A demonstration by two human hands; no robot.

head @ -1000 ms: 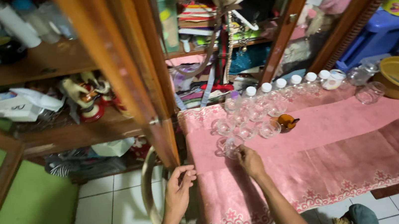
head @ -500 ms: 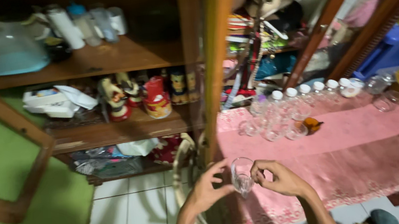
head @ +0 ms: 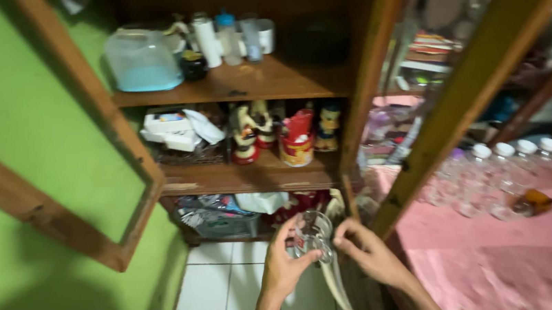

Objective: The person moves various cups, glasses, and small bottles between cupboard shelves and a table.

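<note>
Both hands meet low in front of the open cabinet (head: 240,83), and between them sits a small clear glass (head: 313,235). The left hand (head: 287,266) cups it from the left, fingers curled round the side and thumb up near the rim. The right hand (head: 369,252) comes in from the other side, fingertips pinching the glass at its right edge. So the glass is held in the air, above the white tiled floor (head: 217,299) and just below the front edge of the lower shelf (head: 251,177).

On that lower shelf: a red tin (head: 297,147) near the right end, small figurines (head: 244,134) beside it, and white boxes (head: 169,129) towards the left end. On the upper shelf (head: 240,86) a pale blue plastic tub (head: 140,61) sits at the left end, with a white bottle (head: 209,41) and cups just right of it. Under the shelves, a heap of papers and bags, too blurred to sort out.

The cabinet door (head: 34,162) swings wide open on the left, against a green wall. Off to the right, a table under a pink cloth (head: 509,253), with rows of clear glasses (head: 473,184) along its far edge, some white-capped, and one amber-coloured piece (head: 534,200) among them. A pale curved thing hangs just below the hands; I can't tell what it is.
</note>
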